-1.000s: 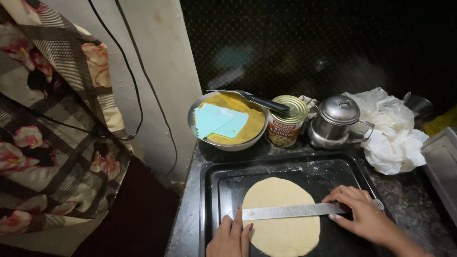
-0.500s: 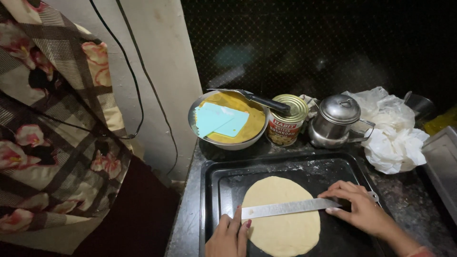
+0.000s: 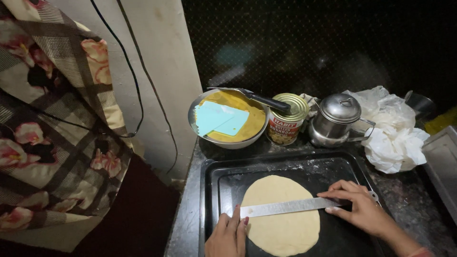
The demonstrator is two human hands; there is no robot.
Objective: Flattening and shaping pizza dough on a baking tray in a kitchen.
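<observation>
A flat round of pale dough (image 3: 281, 216) lies in a black baking tray (image 3: 214, 176) on a dark counter. A metal ruler (image 3: 290, 206) lies across the dough from left to right. My left hand (image 3: 228, 235) presses its fingertips on the ruler's left end at the dough's edge. My right hand (image 3: 359, 207) lies flat over the ruler's right end, fingers spread along it. Flour dusts the tray's far side.
Behind the tray stand a steel bowl (image 3: 227, 119) of yellow filling with pale blue scrapers in it, a knife (image 3: 259, 99) laid across bowl and tin can (image 3: 287, 119), a small steel pot (image 3: 338, 121) and crumpled white plastic (image 3: 392, 133). A floral cloth (image 3: 52, 128) hangs at left.
The ruler and both hands have shifted slightly lower on the dough. My right hand has slid a little left along the ruler.
</observation>
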